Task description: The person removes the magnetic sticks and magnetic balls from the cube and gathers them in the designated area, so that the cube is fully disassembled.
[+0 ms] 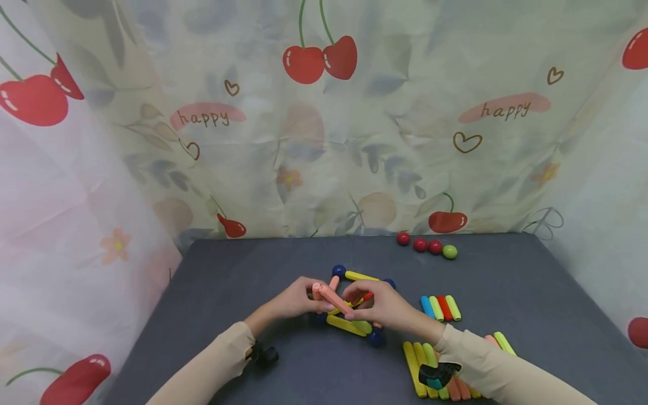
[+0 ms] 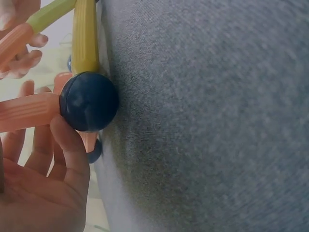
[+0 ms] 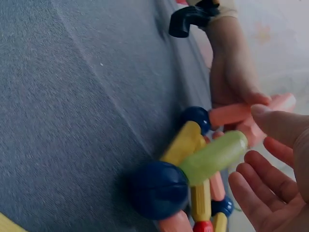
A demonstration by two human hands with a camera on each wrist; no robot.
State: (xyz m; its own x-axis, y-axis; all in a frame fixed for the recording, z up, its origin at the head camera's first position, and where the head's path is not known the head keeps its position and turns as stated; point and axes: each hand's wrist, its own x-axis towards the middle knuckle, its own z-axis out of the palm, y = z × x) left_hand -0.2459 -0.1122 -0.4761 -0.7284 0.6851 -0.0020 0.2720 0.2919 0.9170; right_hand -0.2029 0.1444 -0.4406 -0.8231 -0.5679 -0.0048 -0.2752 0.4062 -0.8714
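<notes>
On the dark table stands a frame of magnetic sticks and blue balls, with a near yellow stick (image 1: 346,324) between a left blue ball (image 2: 90,101) and a right blue ball (image 1: 375,337). My left hand (image 1: 300,298) holds a pink stick (image 2: 29,111) rising from the left ball, its thumb against that ball. A green stick (image 3: 215,157) slants up from the right ball. Between finger and thumb, my right hand (image 1: 382,306) pinches another pink stick (image 1: 335,299), which lies slanted across the top, its lower end by the green stick.
Three red balls (image 1: 420,244) and a green ball (image 1: 449,251) lie at the back. Several coloured sticks (image 1: 441,308) lie in a row on the right. Nearer, more sticks (image 1: 415,368) lie partly under the right forearm. Patterned cloth (image 1: 324,140) hangs behind the table.
</notes>
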